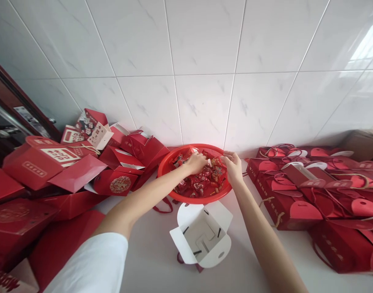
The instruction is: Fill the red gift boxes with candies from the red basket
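A red plastic basket (pixel 162 171) against the tiled wall holds many small red-wrapped packets (pixel 201 185). My left hand (pixel 196 162) reaches into it from the left, its fingers bent down among the packets; the fingertips are hidden. At the basket's right rim is my right hand (pixel 232 163), thumb and fingers drawn together; whatever is between them is too small to make out. Just in front of the basket stands an open box (pixel 201 236), white inside, its flaps spread outward, with no packets visible in it.
Open red boxes (pixel 73 167) are heaped on the left, some tilted over others. Closed red boxes with cord handles (pixel 281 203) stand in rows on the right. Behind them is a brown carton (pixel 362 142). A dark cabinet with a metal handle (pixel 9 116) is at the far left.
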Demonstrator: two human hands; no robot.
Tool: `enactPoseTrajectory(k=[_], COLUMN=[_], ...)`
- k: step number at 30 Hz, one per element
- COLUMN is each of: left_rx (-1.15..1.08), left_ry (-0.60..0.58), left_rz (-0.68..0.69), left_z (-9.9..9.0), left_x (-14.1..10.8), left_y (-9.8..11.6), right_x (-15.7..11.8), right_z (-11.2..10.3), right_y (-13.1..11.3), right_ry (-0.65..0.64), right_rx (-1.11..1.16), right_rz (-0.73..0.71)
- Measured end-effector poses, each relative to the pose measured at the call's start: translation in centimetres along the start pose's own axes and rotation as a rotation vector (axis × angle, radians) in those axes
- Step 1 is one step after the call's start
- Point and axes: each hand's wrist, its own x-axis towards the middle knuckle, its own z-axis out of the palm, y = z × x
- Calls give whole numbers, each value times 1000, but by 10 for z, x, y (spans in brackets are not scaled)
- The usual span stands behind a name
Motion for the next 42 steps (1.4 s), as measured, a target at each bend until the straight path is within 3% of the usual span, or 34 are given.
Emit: enactPoseTrajectory(k=[4, 7, 9, 11, 14, 16, 20, 24, 30, 36, 38, 42], left_rx=[-5, -17, -44, -131, -256, -227, -155, -275, -352, -586, -720, -849], left_ry=[57, 85, 91, 46, -160, -261, -293, -323, -166, -28, 73, 255], left_rz=[-154, -173, -99, 61, 301, 357, 272, 128, -58, -110, -120, -103], left_z=[-10, -12, -10, -7, 2, 9, 14, 9, 4, 1, 1, 3], left_x=[-7, -10, -9, -8, -8, -9, -10, -10, -9, -6, -6, -6], left_y=[-32, -35, -26, -12, 11, 23, 29, 17, -11, -23, -22, -16], right_x=[2, 4, 4, 4, 3, 2, 2, 3, 5, 2, -2, -9], right_z=[-1, -2, -2, -2, -1, 0, -1, -1, -2, -2, -1, 2], right_y=[2, 4, 4, 4, 3, 3, 3, 3, 1, -3, -4, -7], right_ry=[-9, -48, -65, -57, -31, -33, -37, -52, -69, -95, -163, -414], right_rx=[-34, -60, -58, -49, -27, -21, -22, -22, 7, -1, -52, -219], right_rz=[-10, -25, -23, -12, 9, 10, 5, 7, 31, 33, 40, 81])
